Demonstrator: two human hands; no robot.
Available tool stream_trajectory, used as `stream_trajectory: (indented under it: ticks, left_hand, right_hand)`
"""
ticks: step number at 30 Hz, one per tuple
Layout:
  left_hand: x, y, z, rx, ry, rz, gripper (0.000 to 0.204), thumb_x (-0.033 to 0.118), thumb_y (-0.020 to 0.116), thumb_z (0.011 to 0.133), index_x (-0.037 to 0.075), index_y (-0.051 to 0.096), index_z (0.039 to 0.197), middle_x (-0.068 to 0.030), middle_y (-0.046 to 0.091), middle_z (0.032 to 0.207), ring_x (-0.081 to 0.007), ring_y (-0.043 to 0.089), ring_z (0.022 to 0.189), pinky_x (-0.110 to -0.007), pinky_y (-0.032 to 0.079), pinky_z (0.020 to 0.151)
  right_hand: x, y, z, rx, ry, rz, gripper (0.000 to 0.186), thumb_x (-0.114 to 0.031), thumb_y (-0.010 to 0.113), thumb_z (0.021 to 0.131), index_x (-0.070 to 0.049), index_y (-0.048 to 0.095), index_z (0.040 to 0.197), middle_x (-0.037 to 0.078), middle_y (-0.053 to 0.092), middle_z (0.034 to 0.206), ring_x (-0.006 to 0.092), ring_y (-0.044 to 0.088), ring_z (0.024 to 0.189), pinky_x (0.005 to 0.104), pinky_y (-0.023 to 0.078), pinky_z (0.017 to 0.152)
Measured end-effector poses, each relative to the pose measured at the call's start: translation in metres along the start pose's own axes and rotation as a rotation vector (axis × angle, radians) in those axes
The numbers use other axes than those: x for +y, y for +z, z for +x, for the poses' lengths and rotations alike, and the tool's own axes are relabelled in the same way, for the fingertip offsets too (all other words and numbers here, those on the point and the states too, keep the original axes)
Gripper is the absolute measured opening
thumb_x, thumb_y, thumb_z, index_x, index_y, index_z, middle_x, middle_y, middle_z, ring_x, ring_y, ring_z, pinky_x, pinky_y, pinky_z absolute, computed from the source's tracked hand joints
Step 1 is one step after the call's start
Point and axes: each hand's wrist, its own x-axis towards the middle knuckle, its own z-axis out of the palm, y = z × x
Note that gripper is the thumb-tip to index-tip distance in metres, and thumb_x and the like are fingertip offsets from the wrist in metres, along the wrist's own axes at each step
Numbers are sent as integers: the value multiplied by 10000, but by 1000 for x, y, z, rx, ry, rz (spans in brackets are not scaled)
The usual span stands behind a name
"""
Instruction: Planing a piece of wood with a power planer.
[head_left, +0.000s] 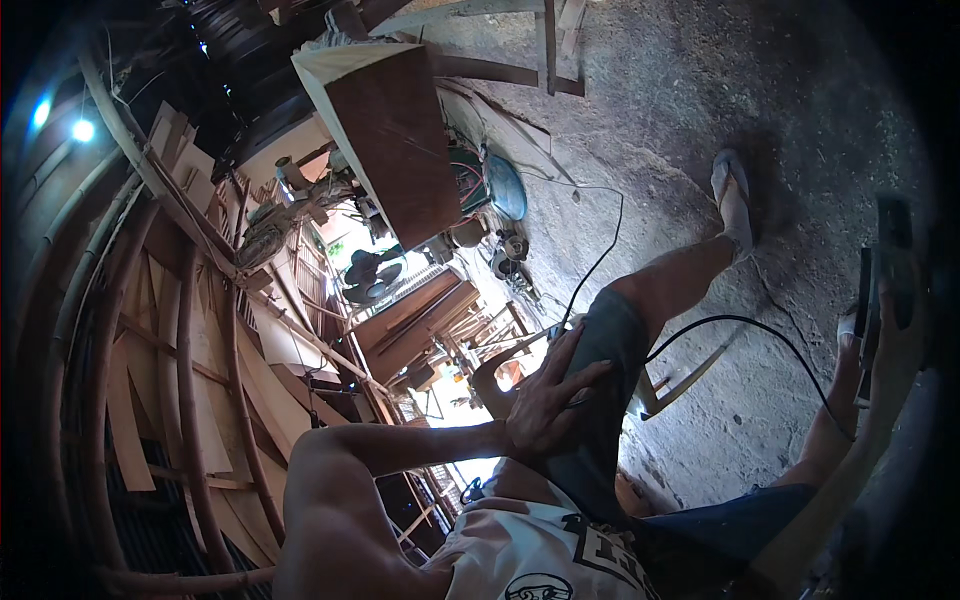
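Past the white shirt [540, 535], a dark tool [893, 225] stands far right at the right hand [903, 300], whose grip shadow hides. A black cable [720, 318] loops between the legs; the left hand [548, 400] rests spread on the thigh [610, 350], a large wooden piece [390, 150] beyond.

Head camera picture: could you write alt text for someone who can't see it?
A person's left hand rests spread on their dark shorts, while the right hand, dim near the right edge, seems to grip a dark object too shadowed to identify. Around them is a workshop with wooden boards at left, a gray floor and a black cable.
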Motion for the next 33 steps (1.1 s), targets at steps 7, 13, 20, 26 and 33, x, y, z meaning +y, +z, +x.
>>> stream_trajectory:
  ticks: [7, 13, 20, 26, 33]
  left_hand:
    - [-5, 1, -5, -7, -39, 89, 603, 201, 652, 960, 213, 587, 1560, -328, 206, 1765, -562, 261, 1612, -594, 357, 1256]
    - [-9, 7, 1, 21, 8, 28, 604, 187, 647, 948, 215, 598, 1549, -327, 215, 1763, -566, 268, 1608, -596, 356, 1256]
    - [1, 9, -9, 103, 56, 96, 572, 137, 620, 986, 224, 599, 1551, -302, 220, 1770, -581, 282, 1592, -631, 300, 1289]
    - [-31, 33, -28, 344, -78, -400, 453, 71, 542, 1025, 82, 639, 1468, -268, 563, 1574, -446, 520, 1487, -488, 441, 1229]
    - [-63, 53, -74, 798, -499, -651, 313, 318, 636, 1084, 56, 765, 1197, -171, 782, 1204, -352, 742, 1139, -428, 551, 978]
  right_hand:
    - [-112, -57, 0, -157, 167, 308, 626, -331, 749, 988, -31, 601, 1518, 294, 645, 1461, 465, 679, 1272, 538, 575, 1032]
    - [-40, -45, 0, -129, 30, 33, 622, -379, 696, 1030, -114, 554, 1575, 266, 623, 1501, 422, 645, 1341, 503, 532, 1087]
    - [-15, 33, 10, -136, 106, -11, 703, -376, 739, 1016, -186, 491, 1645, 271, 682, 1411, 417, 699, 1246, 486, 520, 1093]
    - [-148, -46, -46, -103, 18, 129, 705, -347, 772, 1001, -94, 517, 1609, 294, 732, 1283, 443, 727, 1167, 489, 553, 1042]
    - [-334, -228, -152, -289, -288, 67, 631, -345, 768, 987, -123, 573, 1544, 322, 742, 1237, 493, 720, 1162, 541, 573, 956]
